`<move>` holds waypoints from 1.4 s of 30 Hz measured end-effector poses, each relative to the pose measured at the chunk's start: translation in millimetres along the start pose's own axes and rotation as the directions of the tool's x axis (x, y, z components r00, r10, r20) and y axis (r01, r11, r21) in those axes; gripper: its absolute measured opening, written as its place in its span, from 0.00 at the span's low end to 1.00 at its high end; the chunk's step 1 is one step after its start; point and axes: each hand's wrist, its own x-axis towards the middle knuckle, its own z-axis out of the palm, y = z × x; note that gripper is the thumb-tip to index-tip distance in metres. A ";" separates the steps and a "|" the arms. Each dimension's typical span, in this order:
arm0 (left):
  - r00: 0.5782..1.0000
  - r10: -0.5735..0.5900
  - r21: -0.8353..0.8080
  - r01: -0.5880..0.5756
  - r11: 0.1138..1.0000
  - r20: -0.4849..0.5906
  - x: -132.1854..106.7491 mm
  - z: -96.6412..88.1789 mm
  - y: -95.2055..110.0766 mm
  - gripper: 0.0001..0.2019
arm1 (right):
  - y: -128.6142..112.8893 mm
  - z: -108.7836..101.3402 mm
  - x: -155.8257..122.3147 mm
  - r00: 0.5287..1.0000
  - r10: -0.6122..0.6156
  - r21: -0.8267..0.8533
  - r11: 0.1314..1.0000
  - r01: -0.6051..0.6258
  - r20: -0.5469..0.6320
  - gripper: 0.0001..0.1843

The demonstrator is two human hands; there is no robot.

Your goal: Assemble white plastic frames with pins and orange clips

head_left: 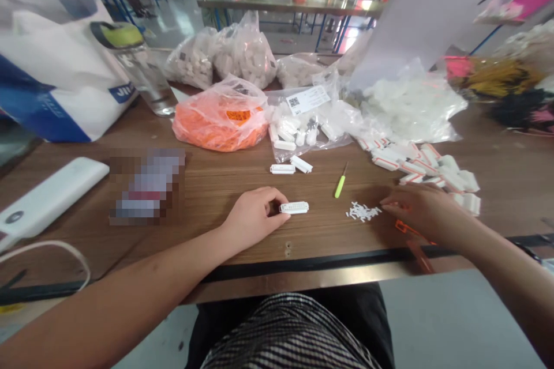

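My left hand [255,213] pinches the left end of a white connector housing [295,207] between thumb and fingers, just above the table. The housing has rows of small openings on its upper face. My right hand [419,210] is at the right edge of a pile of tiny white plastic pieces [363,212], with its fingertips drawn together. Whether a piece is between them is too small to tell. Two more white connector housings, one lying flat [283,169] and one angled [302,164], rest behind the held one. Orange plastic frames [402,227] lie partly under my right hand.
A yellow-green screwdriver [340,185] lies behind the pile. White connectors with orange strips [415,164] are heaped at right. Bags of orange parts [220,118] and white parts [303,121] stand behind. A bottle [147,78], blurred flat object [149,187] and white device [52,199] are left.
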 end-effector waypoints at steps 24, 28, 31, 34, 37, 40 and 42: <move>0.999 0.016 -0.071 -0.018 0.997 -0.029 -3.4 2.7 -2.1 0.05 | -146.6 17.6 43.9 0.929 -0.288 0.519 0.772 0.368 -0.232 0.08; 0.998 0.039 -0.055 -0.041 0.998 -0.043 -3.3 2.9 -2.2 0.05 | -144.8 21.4 46.7 0.923 -0.305 0.507 0.772 0.384 -0.235 0.08; 0.998 0.039 -0.059 -0.042 0.997 -0.048 -3.1 3.0 -1.9 0.05 | -145.5 20.6 45.6 0.912 -0.321 0.461 0.789 0.406 -0.254 0.08; 0.999 0.024 -0.061 -0.027 0.998 -0.044 -2.9 3.1 -1.8 0.05 | -148.1 17.7 44.7 0.895 -0.364 0.386 0.810 0.441 -0.258 0.09; 0.999 0.012 -0.060 -0.014 0.998 -0.030 -2.4 2.9 -1.1 0.06 | -150.2 14.3 45.3 0.862 -0.435 0.280 0.821 0.498 -0.261 0.12; 1.000 -0.007 -0.061 0.006 0.998 -0.016 -2.1 2.4 -0.1 0.06 | -150.7 11.6 46.8 0.839 -0.481 0.190 0.826 0.531 -0.252 0.14; 1.000 -0.021 -0.056 0.021 0.998 -0.010 -2.0 2.3 0.4 0.06 | -150.7 10.2 46.8 0.831 -0.506 0.144 0.827 0.544 -0.231 0.15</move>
